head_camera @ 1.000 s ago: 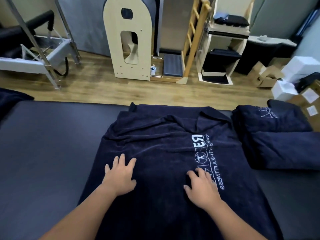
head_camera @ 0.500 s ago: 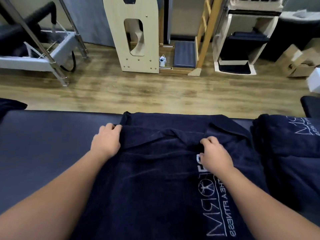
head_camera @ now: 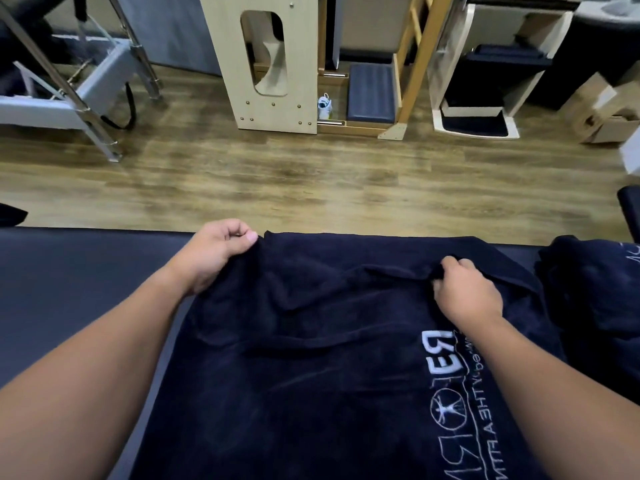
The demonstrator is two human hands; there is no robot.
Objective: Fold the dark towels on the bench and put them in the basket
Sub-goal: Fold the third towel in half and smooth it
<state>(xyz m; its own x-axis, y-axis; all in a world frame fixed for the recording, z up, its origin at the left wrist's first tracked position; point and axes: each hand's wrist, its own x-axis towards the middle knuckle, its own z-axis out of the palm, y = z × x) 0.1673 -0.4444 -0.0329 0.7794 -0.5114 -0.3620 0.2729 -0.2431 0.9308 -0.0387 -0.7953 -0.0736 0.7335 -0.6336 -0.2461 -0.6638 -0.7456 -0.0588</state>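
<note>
**Both hands grip far edge of dark towel on bench**

Dark navy towel (head_camera: 329, 375) lies spread on the black padded bench (head_camera: 69, 289), covering the middle and near part of it, wrinkled toward the far side. White printed logo (head_camera: 446, 393) on its right half, reads mirrored/sideways from this view.

Left hand (head_camera: 214, 252) at the towel's far left corner, right at the bench's far edge; fingers curled, thumb and fingertips pinching the corner fabric. Right hand (head_camera: 465, 292) further right and slightly nearer, fingers curled into a fold of the towel's far edge, gripping it. Fabric between the two hands sags in a loose ridge. Both forearms reach in from the near side, over the towel.

Second dark towel (head_camera: 588, 299) bunched on the bench at right, just beside the spread one, part cut off by frame edge; cannot tell if folded.

Far side: wood-look floor (head_camera: 277, 174), pale wooden equipment panel with cutout (head_camera: 263, 64), grey metal frame apparatus (head_camera: 86, 91) at far left, cardboard box (head_camera: 606, 112) at far right.
</note>
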